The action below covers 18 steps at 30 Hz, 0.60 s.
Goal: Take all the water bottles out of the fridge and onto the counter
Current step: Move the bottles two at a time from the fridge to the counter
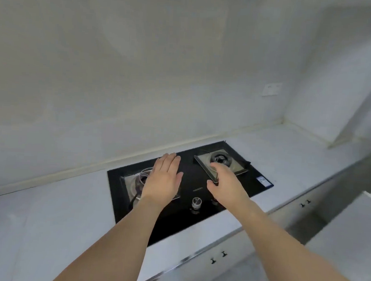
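Left hand (164,178) flat, fingers straight, nothing held, over hob (190,190) at counter (44,229) back edge; right hand (225,184) loosely curled, empty, beside right burner (221,158)

Before you runs a pale, white stone-look counter (45,218), meeting the wall at a cream upstand strip and turning a corner at the far right. Set into it is a black glass two-burner gas hob (194,191), with a square steel burner tray on its left (131,187) and another on its right (222,164), and a round silver control knob (196,202) near its front edge. A small blue-and-white sticker (263,180) sits at the hob's right edge.
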{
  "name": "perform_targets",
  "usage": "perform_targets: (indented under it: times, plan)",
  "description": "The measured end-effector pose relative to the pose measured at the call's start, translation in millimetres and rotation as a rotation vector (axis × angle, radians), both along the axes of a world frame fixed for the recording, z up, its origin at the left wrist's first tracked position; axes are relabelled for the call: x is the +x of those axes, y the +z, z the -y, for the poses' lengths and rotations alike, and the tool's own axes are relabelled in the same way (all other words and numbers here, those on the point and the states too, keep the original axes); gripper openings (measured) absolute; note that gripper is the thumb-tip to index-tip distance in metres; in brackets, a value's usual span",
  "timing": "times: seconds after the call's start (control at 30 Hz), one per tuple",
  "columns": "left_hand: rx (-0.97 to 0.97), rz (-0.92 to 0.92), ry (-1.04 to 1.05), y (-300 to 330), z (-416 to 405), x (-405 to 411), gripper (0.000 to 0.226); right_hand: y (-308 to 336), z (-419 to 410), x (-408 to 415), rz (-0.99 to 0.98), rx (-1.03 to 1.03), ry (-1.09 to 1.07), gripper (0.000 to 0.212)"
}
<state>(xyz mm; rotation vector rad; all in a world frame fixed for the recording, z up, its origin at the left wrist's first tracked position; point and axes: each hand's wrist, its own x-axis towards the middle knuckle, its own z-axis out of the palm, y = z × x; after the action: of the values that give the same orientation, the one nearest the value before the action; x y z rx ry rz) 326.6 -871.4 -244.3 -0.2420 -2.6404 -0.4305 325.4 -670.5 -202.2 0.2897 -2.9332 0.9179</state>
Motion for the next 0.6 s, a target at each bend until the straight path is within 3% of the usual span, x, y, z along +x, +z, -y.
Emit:
perform_targets:
  times: [0.37,0.6]
  plan:
    - [-0.08,-0.136,-0.409,59,-230,-42,0.048,29,-226,45,-0.075,-0.029,-0.354,0.057]
    - [-0.1,-0.157,-0.622,44,-340,-81,0.046,18,-313,40,-0.029,-0.048,-0.535,0.058]
